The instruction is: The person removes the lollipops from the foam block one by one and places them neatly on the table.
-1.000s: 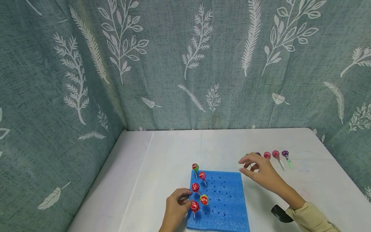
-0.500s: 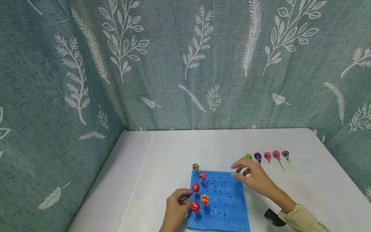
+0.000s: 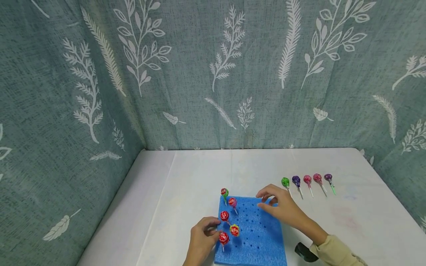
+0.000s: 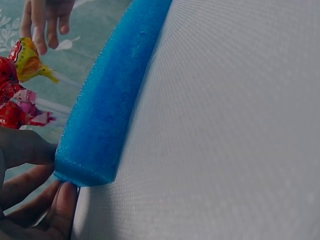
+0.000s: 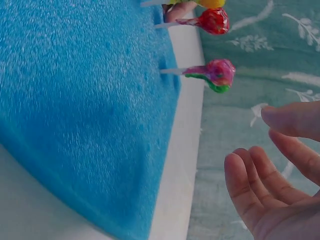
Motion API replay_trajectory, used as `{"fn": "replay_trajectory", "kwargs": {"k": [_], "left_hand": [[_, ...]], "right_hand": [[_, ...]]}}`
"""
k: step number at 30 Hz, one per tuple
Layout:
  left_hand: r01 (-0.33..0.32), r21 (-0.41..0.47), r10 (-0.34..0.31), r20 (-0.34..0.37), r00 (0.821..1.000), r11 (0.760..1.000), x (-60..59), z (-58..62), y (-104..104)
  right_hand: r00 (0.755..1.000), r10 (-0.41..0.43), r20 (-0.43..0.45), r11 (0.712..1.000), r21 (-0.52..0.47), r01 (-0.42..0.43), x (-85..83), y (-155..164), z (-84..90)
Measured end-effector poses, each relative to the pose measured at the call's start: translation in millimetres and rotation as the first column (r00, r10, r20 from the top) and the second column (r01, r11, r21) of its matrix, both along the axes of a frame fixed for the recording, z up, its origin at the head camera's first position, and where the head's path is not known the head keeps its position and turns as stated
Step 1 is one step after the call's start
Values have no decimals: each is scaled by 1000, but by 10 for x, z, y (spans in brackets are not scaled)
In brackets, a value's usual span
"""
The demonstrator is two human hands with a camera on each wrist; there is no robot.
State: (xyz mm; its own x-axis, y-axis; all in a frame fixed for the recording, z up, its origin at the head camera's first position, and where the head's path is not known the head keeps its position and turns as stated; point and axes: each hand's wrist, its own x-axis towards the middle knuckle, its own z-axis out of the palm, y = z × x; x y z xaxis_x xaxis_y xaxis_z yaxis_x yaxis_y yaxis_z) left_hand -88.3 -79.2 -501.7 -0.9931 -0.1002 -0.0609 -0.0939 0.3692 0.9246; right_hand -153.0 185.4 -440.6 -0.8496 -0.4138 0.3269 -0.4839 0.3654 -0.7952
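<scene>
A blue foam board (image 3: 266, 251) with rows of small holes lies on the table. Several wrapped lollipops stand in its left part: a green-and-red one (image 3: 224, 192) at the far corner, a pink-and-red one (image 3: 232, 202), a yellow-and-red one (image 3: 234, 230), and red ones, including the nearest (image 3: 224, 237). My left hand (image 3: 202, 238) holds the board's left edge; in the left wrist view its fingers (image 4: 65, 207) meet the foam corner. Over the board's far right corner hovers my right hand (image 3: 283, 210), fingers loosely bent and nothing between them, as the right wrist view also shows.
On the white table (image 3: 186, 177), right of the board, lies a row of lollipops: green (image 3: 285, 181), dark purple (image 3: 296, 180), two pink (image 3: 307, 179) and purple (image 3: 328, 177). A black object (image 3: 305, 252) sits beside the right sleeve. A patterned curtain (image 3: 199, 74) hangs behind.
My right hand has moved left and slightly nearer, from beside the lollipop row to over the board, uncovering the green and dark purple lollipops. The left hand has stayed put.
</scene>
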Motion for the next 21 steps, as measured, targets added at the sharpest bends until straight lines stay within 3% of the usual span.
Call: {"fn": "replay_trajectory", "kwargs": {"k": [21], "left_hand": [[18, 80, -18, 9, 1000, 997, 3, -10, -27]], "right_hand": [[995, 38, 89, 999, -39, -35, -42, -351, -111]]}}
